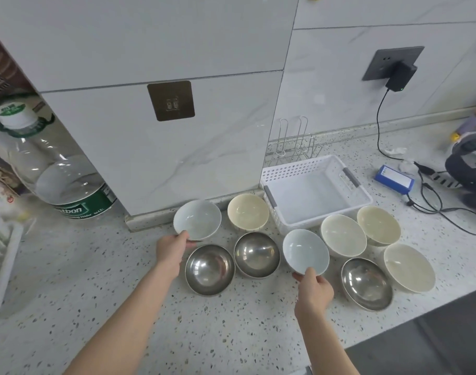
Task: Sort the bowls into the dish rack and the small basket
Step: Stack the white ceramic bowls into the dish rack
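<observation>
Left hand (172, 249) pinching the near rim of a pale blue-white bowl (197, 220), thumb over the edge, fingers curled beneath. Right hand (313, 289) gripping the near rim of a second pale blue-white bowl (305, 251) the same way, thumb on the inside lip. Both bowls tipped a little toward the wall; whether lifted clear of the desk (231, 326) or only tilted on it, impossible to tell.

Around the hands, seven more bowls untouched. Three steel ones: one (209, 269) just beside the left hand, one (257, 254) between the two held bowls, one (366, 283) to the right of the right hand. Four cream ones: one (248, 211) near the wall, two (343, 235) (378, 225) just in front of the basket, one (409, 267) furthest right.

Behind them, the small white basket (337, 161) holding nothing. Behind that, the wire dish rack (293, 147) against the wall, mostly hidden by the basket, no bowl showing in it.

Judged from this, barely begun: nothing sorted so far, first pair only now in hand, nine bowls left to place. No telling from the layout which kind belongs in which container; matching pair in hand suggests sorting by type.

Off to the sides, a large water bottle (69, 171) at left, a charger and cable (400, 77) at right.
</observation>
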Demonstrator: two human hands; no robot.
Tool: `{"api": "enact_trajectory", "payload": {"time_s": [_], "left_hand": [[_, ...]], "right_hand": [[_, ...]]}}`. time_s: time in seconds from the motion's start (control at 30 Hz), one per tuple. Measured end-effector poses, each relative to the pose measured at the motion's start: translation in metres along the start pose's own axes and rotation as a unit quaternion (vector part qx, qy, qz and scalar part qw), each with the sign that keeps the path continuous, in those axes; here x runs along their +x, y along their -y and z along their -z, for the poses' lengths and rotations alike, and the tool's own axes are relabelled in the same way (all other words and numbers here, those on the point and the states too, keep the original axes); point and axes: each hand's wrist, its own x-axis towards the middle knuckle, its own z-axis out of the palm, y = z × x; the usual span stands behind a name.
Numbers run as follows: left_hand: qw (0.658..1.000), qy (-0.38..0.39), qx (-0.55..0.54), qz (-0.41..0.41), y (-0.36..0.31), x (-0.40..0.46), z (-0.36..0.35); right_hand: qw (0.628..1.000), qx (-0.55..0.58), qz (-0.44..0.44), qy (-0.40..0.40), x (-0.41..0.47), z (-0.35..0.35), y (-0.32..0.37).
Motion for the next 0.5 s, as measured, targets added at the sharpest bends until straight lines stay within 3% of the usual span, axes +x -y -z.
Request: {"api": "enact_trajectory", "payload": {"time_s": [0.3,0.5], "left_hand": [[0.999,0.004,-0.029,-0.033,-0.006,-0.019,0.05],[0.996,0.019,-0.05,-0.076,-0.018,-0.038,0.123]], "right_hand": [[0.995,0.036,0.075,-0.053,-0.045,-0.003,-0.007],[0.989,0.028,0.145,-0.012,-0.109,-0.037,-0.019]]}}
